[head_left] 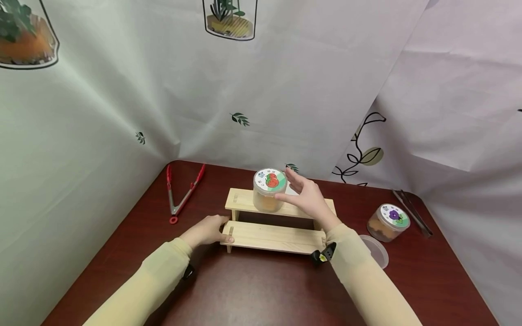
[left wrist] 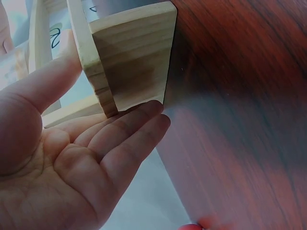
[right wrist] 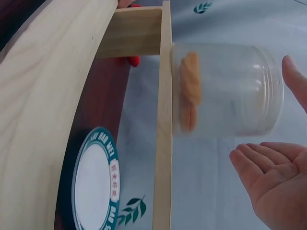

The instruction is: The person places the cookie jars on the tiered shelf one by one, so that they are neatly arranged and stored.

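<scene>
Pale wood forms the two-tier rectangular shelf (head_left: 277, 236), its left end gripped by the left hand (head_left: 209, 230), seemingly for steadiness; on the upper tier's flat board (head_left: 242, 199) a translucent round plastic jar (head_left: 265, 202) with a tomato-printed lid (head_left: 269, 180) stands upright, while the right hand (head_left: 308, 198) gapes beside it, apparently to fit its width, holding nothing

Arms (head_left: 147, 280) reach fwd, L hand (head_left: 209, 230) lower, fingers (left wrist: 133, 153) nearly straight, R hand (head_left: 310, 197) higher w/ thumb (right wrist: 296, 82) apart.
</scene>
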`<state>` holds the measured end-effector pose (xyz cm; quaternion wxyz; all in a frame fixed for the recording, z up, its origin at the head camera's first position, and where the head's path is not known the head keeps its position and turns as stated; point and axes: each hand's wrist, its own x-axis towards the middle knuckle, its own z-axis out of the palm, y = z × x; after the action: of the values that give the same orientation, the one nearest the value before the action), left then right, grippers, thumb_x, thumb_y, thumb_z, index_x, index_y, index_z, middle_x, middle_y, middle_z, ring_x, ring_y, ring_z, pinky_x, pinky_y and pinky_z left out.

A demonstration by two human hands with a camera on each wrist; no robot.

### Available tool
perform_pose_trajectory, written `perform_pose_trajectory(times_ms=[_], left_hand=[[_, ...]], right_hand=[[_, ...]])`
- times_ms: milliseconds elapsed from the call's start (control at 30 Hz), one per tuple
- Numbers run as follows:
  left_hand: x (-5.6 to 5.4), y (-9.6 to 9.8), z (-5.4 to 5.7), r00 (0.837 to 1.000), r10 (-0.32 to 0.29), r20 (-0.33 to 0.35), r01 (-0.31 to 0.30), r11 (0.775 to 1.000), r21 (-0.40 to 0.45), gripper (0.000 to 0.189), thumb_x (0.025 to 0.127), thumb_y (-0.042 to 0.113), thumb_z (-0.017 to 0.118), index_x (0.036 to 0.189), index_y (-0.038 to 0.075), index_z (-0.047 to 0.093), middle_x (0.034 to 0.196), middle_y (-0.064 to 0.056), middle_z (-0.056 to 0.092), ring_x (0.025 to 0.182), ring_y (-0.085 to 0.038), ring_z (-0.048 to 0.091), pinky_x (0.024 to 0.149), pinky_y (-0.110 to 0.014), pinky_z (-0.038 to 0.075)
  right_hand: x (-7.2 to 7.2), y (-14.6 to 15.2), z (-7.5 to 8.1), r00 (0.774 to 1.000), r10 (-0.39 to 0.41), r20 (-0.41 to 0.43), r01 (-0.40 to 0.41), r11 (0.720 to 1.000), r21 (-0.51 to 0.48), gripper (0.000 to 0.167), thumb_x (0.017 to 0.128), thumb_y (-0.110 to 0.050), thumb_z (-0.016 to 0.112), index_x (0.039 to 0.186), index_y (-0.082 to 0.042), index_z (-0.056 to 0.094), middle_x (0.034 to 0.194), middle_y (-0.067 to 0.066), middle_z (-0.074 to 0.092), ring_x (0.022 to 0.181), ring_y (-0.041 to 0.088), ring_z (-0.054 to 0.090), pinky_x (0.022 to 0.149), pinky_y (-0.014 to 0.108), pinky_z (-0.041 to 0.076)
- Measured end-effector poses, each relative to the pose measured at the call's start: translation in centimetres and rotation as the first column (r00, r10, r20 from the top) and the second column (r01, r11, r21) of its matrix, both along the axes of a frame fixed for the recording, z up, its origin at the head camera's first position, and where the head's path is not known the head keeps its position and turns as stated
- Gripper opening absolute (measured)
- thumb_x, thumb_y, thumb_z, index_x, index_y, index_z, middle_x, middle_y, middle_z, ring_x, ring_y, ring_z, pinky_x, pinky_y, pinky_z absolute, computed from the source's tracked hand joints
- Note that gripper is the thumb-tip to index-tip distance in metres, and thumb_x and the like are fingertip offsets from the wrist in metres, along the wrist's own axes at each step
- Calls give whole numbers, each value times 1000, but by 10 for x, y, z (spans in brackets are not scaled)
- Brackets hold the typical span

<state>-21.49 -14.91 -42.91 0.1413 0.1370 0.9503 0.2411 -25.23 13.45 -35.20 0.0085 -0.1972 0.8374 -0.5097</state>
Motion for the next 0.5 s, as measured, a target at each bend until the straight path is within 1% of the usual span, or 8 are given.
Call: perform_pose_trajectory(times_ms=[100, 200, 333, 400, 500], left_hand=[[0, 1, 1, 1000, -2, 0, 2, 1000, -9, 65, 76, 29, 79, 124, -7, 56, 111, -15, 64, 100, -26, 59, 90, -45, 45], [1, 1, 2, 1000, -14, -6, 14, 1000, -25, 67, 75, 31, 80, 124, -8, 56, 113, -17, 64, 103, -28, 59, 91, -45, 45], [1, 2, 2, 999, -32, -20, 32, 999, -25, 67, 75, 31, 80, 123, -9, 56, 113, -18, 64, 104, -30, 59, 91, -46, 45], [1, 2, 2, 999, -30, -23, 30, 999, -23, 66, 75, 30, 80, 123, -9, 56, 112, -18, 64, 103, -29, 60, 90, -46, 45], [0, 2, 3, 999, -25, -20, 24, 999, -31, 63, 75, 31, 80, 121, -7, 58, 105, -14, 65, 97, -26, 60, 87, -44, 46]], right_hand=[[1, 9, -1, 1000, 7, -1, -7, 1000, -17, 89, 76, -31, 80, 148, -9, 32, 148, 9, 39, 134, 21, 40, 105, 33, 36], [3, 20, -3, 1000, -2, 0, 2, 1000, -23, 88, 77, -30, 80, 148, -9, 32, 149, 9, 37, 136, 22, 37, 105, 33, 35], [7, 38, -4, 999, -35, 11, 36, 999, -19, 88, 78, -30, 79, 149, -11, 30, 150, 8, 36, 136, 22, 37, 105, 31, 35], [10, 48, -2, 998, -54, 18, 55, 998, -20, 88, 78, -30, 79, 149, -12, 30, 150, 8, 36, 136, 21, 37, 104, 29, 35], [13, 63, 1, 998, -68, 15, 68, 998, -6, 87, 79, -29, 78, 149, -11, 29, 150, 10, 36, 136, 23, 37, 104, 30, 35]])
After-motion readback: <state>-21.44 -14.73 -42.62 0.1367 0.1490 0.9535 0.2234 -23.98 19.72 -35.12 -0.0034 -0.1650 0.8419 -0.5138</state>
